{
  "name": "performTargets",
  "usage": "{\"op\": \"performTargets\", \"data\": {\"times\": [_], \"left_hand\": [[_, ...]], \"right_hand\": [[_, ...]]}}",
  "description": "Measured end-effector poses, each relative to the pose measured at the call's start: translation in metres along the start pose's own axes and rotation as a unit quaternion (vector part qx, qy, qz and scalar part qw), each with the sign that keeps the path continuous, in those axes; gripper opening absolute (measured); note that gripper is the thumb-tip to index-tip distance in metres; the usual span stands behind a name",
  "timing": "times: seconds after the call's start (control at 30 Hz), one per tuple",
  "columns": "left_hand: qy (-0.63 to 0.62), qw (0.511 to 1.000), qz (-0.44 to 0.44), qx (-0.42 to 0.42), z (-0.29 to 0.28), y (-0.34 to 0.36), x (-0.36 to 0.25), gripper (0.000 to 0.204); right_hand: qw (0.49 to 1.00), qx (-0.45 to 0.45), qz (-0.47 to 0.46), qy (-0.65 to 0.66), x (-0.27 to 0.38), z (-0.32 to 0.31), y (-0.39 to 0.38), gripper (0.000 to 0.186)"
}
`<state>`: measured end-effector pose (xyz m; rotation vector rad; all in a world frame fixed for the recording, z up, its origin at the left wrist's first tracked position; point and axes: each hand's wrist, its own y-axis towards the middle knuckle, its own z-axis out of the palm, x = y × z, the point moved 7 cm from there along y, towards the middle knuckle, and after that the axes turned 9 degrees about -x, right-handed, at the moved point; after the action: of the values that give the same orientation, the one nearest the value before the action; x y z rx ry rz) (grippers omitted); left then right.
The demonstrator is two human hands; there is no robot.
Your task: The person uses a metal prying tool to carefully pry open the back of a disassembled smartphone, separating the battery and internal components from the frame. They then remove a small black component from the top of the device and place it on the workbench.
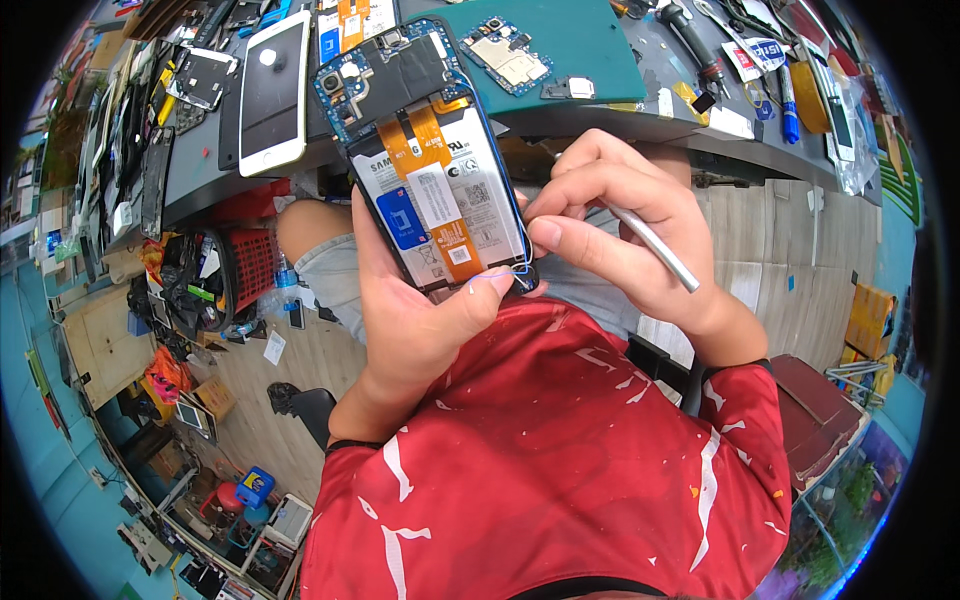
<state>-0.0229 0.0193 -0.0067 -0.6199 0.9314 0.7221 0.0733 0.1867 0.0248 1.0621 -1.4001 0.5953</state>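
Note:
My left hand (415,325) grips an opened smartphone (480,195) from below, its thumb on the lower right corner. Inside the phone show a large battery, orange flex cables (428,140) and, at the top, a blue circuit board (345,85) with a black cover. A thin blue wire (522,268) loops at the bottom corner beside my left thumb. Close to the phone's right edge is my right hand (640,220), thumb and forefinger pinched together. A slim silver pen-like tool (660,250) lies tucked through its fingers, slanting down right. Whatever the fingertips pinch is too small to make out.
On the bench beyond, a white-framed tablet (273,95) lies at left. A green mat (580,40) carries another circuit board (507,57) and a small part (570,88). A soldering-iron-like tool (690,45) and a blue marker (789,110) lie right. A red basket (250,265) stands below the bench.

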Motion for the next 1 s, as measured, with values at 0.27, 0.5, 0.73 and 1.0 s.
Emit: {"op": "performTargets", "data": {"times": [0.27, 0.5, 0.73, 1.0], "left_hand": [[0.024, 0.999, -0.005, 0.031, -0.0007, -0.001, 0.0004, 0.097], [0.039, 0.998, 0.01, 0.048, 0.0034, -0.0053, 0.0042, 0.1], [0.105, 0.991, 0.061, 0.053, -0.0026, -0.0035, 0.0084, 0.104], [0.133, 0.988, 0.066, 0.038, -0.0041, -0.0057, 0.0089, 0.106]], "right_hand": [[0.999, 0.0, 0.029, 0.017, -0.005, 0.0007, -0.001, 0.014], [0.999, -0.008, 0.05, -0.002, -0.0064, -0.0012, 0.0004, 0.011], [0.999, -0.008, 0.048, -0.023, -0.0059, -0.0033, 0.0013, 0.011], [0.998, 0.003, 0.002, -0.06, -0.0041, -0.0021, 0.0033, 0.013]]}}
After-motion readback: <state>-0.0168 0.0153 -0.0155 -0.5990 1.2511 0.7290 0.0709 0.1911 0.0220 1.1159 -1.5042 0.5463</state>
